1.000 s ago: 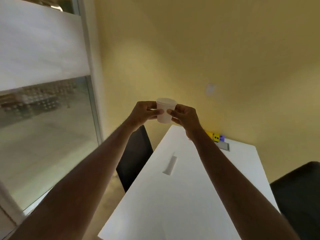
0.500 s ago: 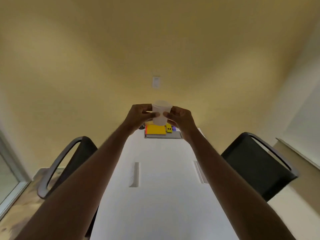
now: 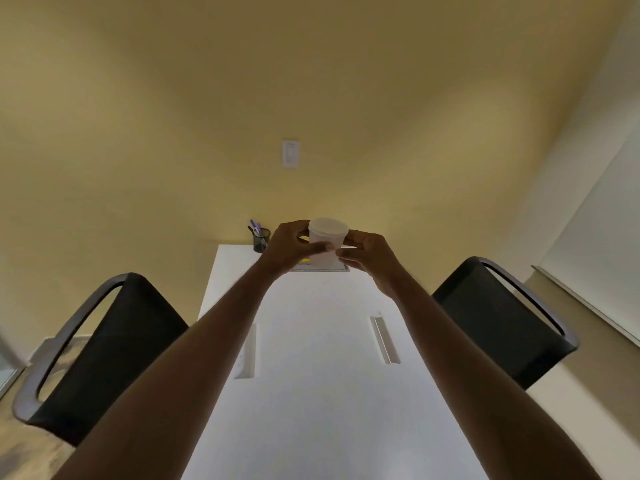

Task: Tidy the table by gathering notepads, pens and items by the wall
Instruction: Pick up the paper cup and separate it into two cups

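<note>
White cup (image 3: 327,242) sits gripped between my left hand (image 3: 290,249) and right hand (image 3: 369,252), above the table's (image 3: 311,358) far end.

A small office meeting room, by the look of it; a long white worktop (image 3: 311,393) runs up the middle of the frame to a bare yellow wall (image 3: 207,98); black chairs (image 3: 114,344) flank it; a mesh pen cup (image 3: 261,240) stands at the far end.

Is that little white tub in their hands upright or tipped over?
Upright. The white tub has its lid facing up, held between the left hand and right hand above the table.
</note>
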